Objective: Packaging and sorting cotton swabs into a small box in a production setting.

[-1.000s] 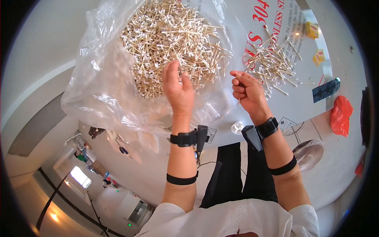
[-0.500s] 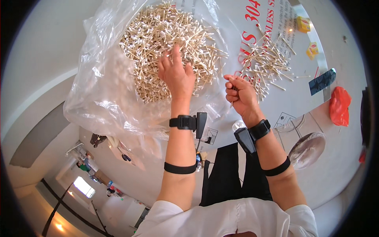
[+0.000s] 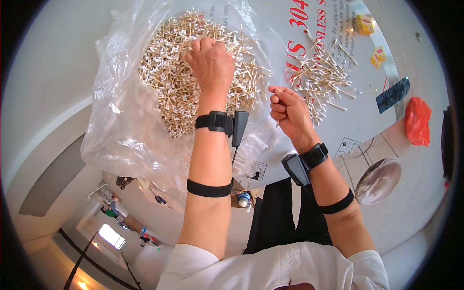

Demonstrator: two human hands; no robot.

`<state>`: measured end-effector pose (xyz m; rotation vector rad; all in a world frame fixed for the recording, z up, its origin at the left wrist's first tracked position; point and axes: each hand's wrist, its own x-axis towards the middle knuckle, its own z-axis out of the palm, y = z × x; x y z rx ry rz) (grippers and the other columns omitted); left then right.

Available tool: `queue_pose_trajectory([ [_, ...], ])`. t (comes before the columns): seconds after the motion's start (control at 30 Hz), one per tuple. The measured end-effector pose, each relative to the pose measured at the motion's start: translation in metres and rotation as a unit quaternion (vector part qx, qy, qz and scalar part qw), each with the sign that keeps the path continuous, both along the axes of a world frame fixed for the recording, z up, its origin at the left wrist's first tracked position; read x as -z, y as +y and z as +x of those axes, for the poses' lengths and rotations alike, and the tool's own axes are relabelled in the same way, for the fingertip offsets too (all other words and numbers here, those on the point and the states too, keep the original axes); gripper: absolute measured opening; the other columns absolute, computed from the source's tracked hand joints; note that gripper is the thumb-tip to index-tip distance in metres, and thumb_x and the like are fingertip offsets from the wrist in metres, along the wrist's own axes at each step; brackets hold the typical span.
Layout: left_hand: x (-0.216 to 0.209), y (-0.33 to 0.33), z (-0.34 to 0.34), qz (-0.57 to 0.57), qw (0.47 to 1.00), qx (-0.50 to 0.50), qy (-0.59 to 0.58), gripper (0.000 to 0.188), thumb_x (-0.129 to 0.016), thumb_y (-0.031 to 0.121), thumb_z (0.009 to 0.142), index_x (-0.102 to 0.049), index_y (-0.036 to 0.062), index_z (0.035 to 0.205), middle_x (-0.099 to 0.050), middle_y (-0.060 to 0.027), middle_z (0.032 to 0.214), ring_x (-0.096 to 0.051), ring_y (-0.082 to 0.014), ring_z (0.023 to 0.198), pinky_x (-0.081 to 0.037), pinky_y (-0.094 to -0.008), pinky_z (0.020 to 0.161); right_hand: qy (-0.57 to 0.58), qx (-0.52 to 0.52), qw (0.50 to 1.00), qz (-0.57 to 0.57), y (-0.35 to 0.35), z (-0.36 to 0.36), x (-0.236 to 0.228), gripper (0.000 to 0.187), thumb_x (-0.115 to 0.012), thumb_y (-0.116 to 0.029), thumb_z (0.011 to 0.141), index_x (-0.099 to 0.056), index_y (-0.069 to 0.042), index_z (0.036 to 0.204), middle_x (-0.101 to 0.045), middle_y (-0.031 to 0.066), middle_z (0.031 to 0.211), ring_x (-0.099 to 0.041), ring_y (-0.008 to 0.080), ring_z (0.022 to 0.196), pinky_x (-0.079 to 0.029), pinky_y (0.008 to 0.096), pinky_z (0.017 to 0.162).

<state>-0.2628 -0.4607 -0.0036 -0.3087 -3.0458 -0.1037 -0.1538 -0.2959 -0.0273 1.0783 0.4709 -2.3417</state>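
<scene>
While the left hand [image 3: 211, 60] digs knuckles-up into the heap of cotton swabs [image 3: 179, 82], its fingers curled down among the sticks, the right hand [image 3: 288, 112] hovers just beside it, fingers pinched together on a swab or two. That heap lies under and around the left hand inside a clear plastic bag [image 3: 121, 135] spread open on the white table [image 3: 53, 63]. Beyond the right hand lies a smaller loose pile of swabs [image 3: 321, 72]. Further right of it sit a dark blue packet [image 3: 392, 94] and an orange crumpled bag [image 3: 418, 121].
</scene>
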Motion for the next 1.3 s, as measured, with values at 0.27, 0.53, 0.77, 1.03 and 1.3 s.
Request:
queue_pose_trajectory([
  [0.27,-0.006,0.0,0.059,0.124,0.99,-0.041,0.059,0.006,-0.064,0.011,0.071,-0.06,0.0071,0.068,-0.056,-0.0057,0.099,-0.043,-0.028,0.109,-0.031,-0.0457,0.089,0.036,0.036,0.999,-0.01,-0.008,-0.017,-0.002,0.014,-0.052,-0.012,0.092,-0.057,0.0,0.096,-0.049,-0.001,0.072,-0.034,0.0026,0.053,-0.025,0.0164,0.043],
  [0.53,-0.021,0.022,0.098,0.23,0.972,0.009,-0.051,0.008,-0.065,0.01,0.07,-0.057,0.0073,0.07,-0.057,-0.007,0.095,-0.049,-0.0282,0.103,-0.034,-0.0418,0.089,0.046,-0.029,0.998,-0.007,-0.017,-0.011,-0.001,0.015,-0.057,-0.014,0.089,-0.058,0.0,0.091,-0.048,-0.0026,0.067,-0.032,0.002,0.05,-0.023,0.0166,0.042],
  [0.77,-0.003,-0.025,0.041,0.338,0.932,-0.127,0.017,0.008,-0.064,0.007,0.076,-0.063,0.0012,0.082,-0.063,-0.0073,0.087,-0.057,-0.0199,0.081,-0.045,-0.0317,0.074,-0.013,0.002,1.0,-0.02,-0.012,-0.005,0.009,0.02,-0.052,-0.019,0.091,-0.053,-0.004,0.078,-0.046,-0.0027,0.061,-0.03,0.0036,0.048,-0.021,0.019,0.04],
  [1.03,0.017,-0.021,-0.035,0.061,0.997,0.009,0.036,0.002,-0.068,0.011,0.07,-0.066,0.0103,0.069,-0.059,-0.0081,0.074,-0.055,-0.0281,0.076,-0.044,-0.0388,0.068,-0.009,-0.011,1.0,-0.014,-0.006,-0.004,0.012,0.023,-0.052,-0.021,0.092,-0.054,-0.004,0.078,-0.044,-0.0037,0.061,-0.03,0.0034,0.049,-0.021,0.0183,0.042],
  [1.3,0.033,-0.023,-0.03,-0.005,0.999,-0.03,0.042,0.011,-0.065,0.014,0.072,-0.063,0.0096,0.063,-0.058,-0.0077,0.074,-0.053,-0.0294,0.08,-0.043,-0.0411,0.071,-0.014,0.029,0.999,-0.002,-0.01,-0.009,0.008,0.023,-0.048,-0.021,0.094,-0.051,-0.004,0.079,-0.053,0.0027,0.07,-0.046,0.0091,0.056,-0.035,0.0198,0.046],
])
